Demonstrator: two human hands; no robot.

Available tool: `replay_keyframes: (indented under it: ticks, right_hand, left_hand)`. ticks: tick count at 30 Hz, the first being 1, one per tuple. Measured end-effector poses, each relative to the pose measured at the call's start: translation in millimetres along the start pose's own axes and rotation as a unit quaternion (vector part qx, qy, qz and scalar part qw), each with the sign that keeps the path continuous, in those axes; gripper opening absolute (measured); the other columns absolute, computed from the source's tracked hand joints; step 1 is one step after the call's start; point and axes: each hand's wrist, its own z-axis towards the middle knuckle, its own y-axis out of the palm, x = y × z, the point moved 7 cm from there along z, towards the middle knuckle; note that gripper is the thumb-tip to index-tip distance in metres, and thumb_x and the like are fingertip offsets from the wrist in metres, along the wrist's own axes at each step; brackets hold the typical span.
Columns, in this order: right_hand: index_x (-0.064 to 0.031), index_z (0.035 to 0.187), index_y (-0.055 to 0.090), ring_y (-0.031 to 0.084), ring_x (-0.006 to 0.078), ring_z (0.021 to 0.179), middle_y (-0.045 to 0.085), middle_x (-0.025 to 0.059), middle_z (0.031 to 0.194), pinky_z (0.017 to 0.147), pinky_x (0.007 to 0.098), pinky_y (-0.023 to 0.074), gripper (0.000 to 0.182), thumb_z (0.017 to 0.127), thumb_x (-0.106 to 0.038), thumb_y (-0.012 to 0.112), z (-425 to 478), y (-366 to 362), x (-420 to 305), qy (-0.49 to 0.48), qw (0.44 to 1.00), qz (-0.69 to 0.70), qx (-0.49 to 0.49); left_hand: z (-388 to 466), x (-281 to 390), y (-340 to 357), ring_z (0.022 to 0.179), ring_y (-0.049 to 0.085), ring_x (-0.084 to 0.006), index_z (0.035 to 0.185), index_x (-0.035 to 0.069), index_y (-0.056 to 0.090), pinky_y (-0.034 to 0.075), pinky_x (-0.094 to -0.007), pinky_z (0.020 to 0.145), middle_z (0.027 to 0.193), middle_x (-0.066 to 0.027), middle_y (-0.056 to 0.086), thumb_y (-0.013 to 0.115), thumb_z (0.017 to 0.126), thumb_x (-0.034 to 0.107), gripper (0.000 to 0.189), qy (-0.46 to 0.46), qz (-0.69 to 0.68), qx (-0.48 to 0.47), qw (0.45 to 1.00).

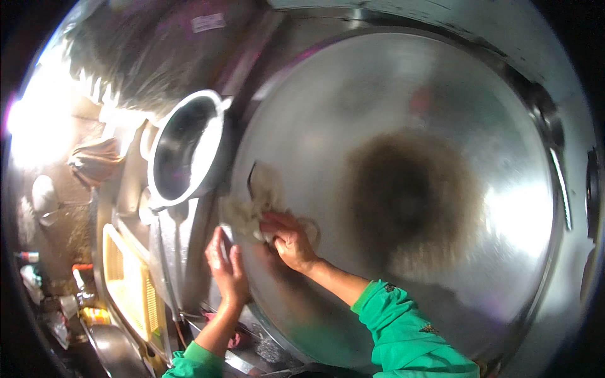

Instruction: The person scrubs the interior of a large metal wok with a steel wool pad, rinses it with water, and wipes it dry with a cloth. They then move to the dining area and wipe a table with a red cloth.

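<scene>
A very large round metal pan fills the middle and right, its shiny surface bearing a dark brown-black patch off-centre. My right hand grips a wet, pale rag against the pan's left side. Part of the rag hangs toward the rim, and a loop of it shows beside my wrist. At the left rim, my left hand has its thumb and fingers apart, with a pale edge between them. Whether it grips that edge is hard to tell.
Left of the pan stands a deep metal pot with a bright rim. A yellow plastic basket, a long metal handle and a metal basin lie lower left. A yellow can sits among small items. A metal utensil lies along the right rim.
</scene>
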Motion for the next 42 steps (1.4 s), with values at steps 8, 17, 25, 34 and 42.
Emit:
replay_keyframes:
  ticks: [8,17,25,34,42]
  right_hand:
    - [-0.0007,0.116,0.051,0.051,0.0183,0.105,0.055,0.0096,0.114,0.094,0.0324,0.0377,0.036,0.080,0.001,0.047,-15.7,-348.5,-17.4,0.071,0.948,-0.145,0.273]
    - [-0.0149,0.132,0.035,0.028,0.0277,0.126,0.034,0.0142,0.134,0.100,0.0450,0.0222,0.054,0.080,-0.010,0.052,21.0,-501.5,43.7,-0.008,0.643,-0.700,0.311]
    - [-0.0063,0.119,0.046,0.039,0.0351,0.117,0.044,0.0183,0.125,0.099,0.0437,0.0309,0.048,0.072,0.003,0.045,82.8,-63.4,74.3,-0.085,0.962,-0.256,0.050]
    - [0.0000,0.096,0.060,0.053,0.0208,0.101,0.058,0.0098,0.105,0.091,0.0319,0.0395,0.032,0.070,0.012,0.043,-26.6,-203.0,12.0,0.151,0.975,0.120,0.109]
    - [-0.0046,0.122,0.045,0.047,0.0285,0.111,0.048,0.0148,0.120,0.095,0.0376,0.0368,0.049,0.075,-0.003,0.058,-28.8,-510.1,-17.7,-0.019,0.626,-0.717,0.306]
  left_hand:
    - [8.4,-72.6,-10.9,0.122,0.033,-0.0250,0.134,0.004,0.023,0.027,-0.0415,0.100,0.132,-0.0145,0.033,0.047,0.088,0.033,0.059,-0.155,-0.356,0.111,0.915]
    - [95.3,-69.7,-17.1,0.091,0.051,-0.0258,0.108,0.001,0.041,0.049,-0.0389,0.079,0.099,-0.0142,0.045,0.062,0.080,0.027,0.043,-0.241,-0.532,0.054,0.810]
    - [147.4,-66.6,-17.9,0.099,0.049,-0.0309,0.114,-0.002,0.037,0.047,-0.0411,0.087,0.107,-0.0174,0.039,0.068,0.074,0.025,0.057,-0.174,-0.467,0.001,0.867]
    - [120.8,-53.3,-12.1,0.112,0.038,-0.0279,0.124,0.003,0.031,0.039,-0.0416,0.094,0.124,-0.0182,0.028,0.063,0.078,0.038,0.066,-0.232,-0.535,0.019,0.812]
    - [0.9,-44.8,-10.0,0.105,0.047,-0.0187,0.126,0.003,0.038,0.038,-0.0307,0.088,0.116,-0.0089,0.047,0.061,0.081,0.028,0.056,-0.212,-0.271,-0.098,0.934]
